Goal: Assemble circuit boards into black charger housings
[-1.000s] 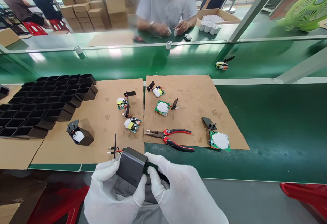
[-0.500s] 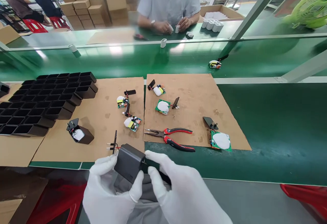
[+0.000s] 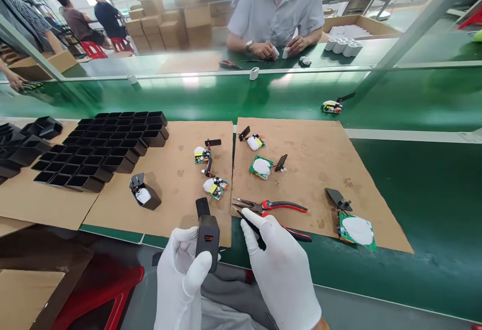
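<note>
In my gloved left hand (image 3: 183, 275), closed round its sides, is a black charger case (image 3: 208, 239). Its end with a port slot faces me, and a black end plate (image 3: 202, 206) sticks out at the far end. My gloved right hand (image 3: 280, 264) pinches slim black tweezers (image 3: 250, 223), their tip pointing up and left, apart from the case. Just beyond them lie red-and-black long-nose pliers (image 3: 284, 205) on the cardboard. Another charger case (image 3: 148, 198) with a circuit board inside and its pin plate hanging loose lies to the left.
Several circuit boards with wired plates, including one board (image 3: 357, 229) at right, lie on cardboard (image 3: 301, 159). Rows of black cases (image 3: 113, 144) stand at left. Behind runs a green belt (image 3: 211, 94) with white pieces; a person (image 3: 276, 18) sits beyond it.
My left hand has turned the charger case so its port end faces me. My right hand has drawn the tweezers away from the case to the right. The view has shifted left.
</note>
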`<move>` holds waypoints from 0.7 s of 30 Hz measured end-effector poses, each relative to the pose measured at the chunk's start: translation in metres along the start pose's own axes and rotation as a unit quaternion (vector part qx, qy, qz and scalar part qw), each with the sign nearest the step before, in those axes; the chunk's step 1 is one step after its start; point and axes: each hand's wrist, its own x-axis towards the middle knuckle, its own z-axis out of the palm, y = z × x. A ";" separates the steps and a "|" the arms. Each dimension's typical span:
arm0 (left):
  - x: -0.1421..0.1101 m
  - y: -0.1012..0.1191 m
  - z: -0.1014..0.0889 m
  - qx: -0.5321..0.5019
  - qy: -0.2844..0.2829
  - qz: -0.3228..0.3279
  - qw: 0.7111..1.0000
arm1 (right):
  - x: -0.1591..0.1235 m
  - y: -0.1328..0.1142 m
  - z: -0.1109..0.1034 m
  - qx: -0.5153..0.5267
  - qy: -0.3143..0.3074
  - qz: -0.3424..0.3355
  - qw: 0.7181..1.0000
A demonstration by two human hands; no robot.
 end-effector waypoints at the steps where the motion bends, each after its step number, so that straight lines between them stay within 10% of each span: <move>1: 0.001 -0.001 0.001 0.001 0.007 0.013 1.000 | 0.001 0.000 0.003 0.003 0.000 -0.007 1.000; 21: 0.018 -0.015 -0.002 0.016 0.059 0.146 0.987 | 0.017 -0.018 -0.039 0.277 -0.080 0.089 0.954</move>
